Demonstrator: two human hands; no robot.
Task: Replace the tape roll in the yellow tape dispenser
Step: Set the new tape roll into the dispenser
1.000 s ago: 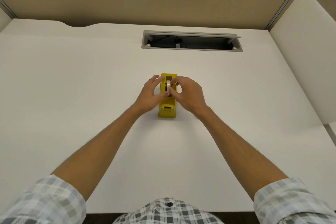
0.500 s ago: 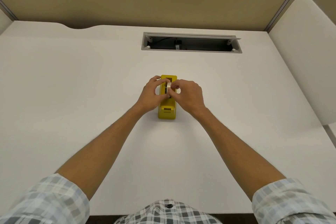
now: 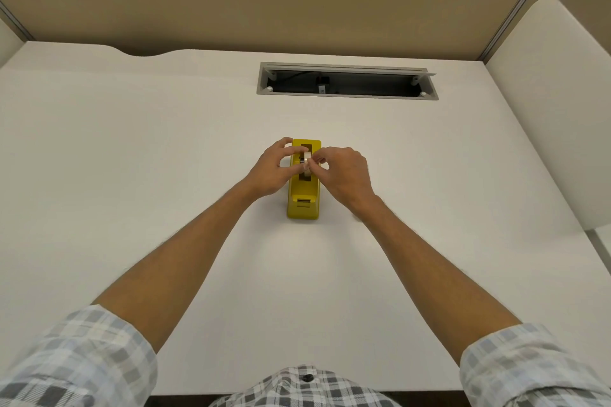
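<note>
The yellow tape dispenser [image 3: 303,195] stands in the middle of the white desk, its cutter end toward me. A pale tape roll [image 3: 307,162] sits edge-on above the dispenser's open slot. My left hand [image 3: 272,168] pinches the roll from the left side with thumb and fingers. My right hand [image 3: 344,172] pinches it from the right. Both hands cover the dispenser's sides, so how deep the roll sits in the slot is hidden.
A grey cable tray opening [image 3: 347,82] is cut into the desk behind the dispenser. A tan partition wall [image 3: 264,3] closes the back edge. A white side panel [image 3: 555,109] stands at the right.
Both hands stay on the tape roll over the dispenser. The fingers have shifted slightly on the roll; the dispenser has not moved.
</note>
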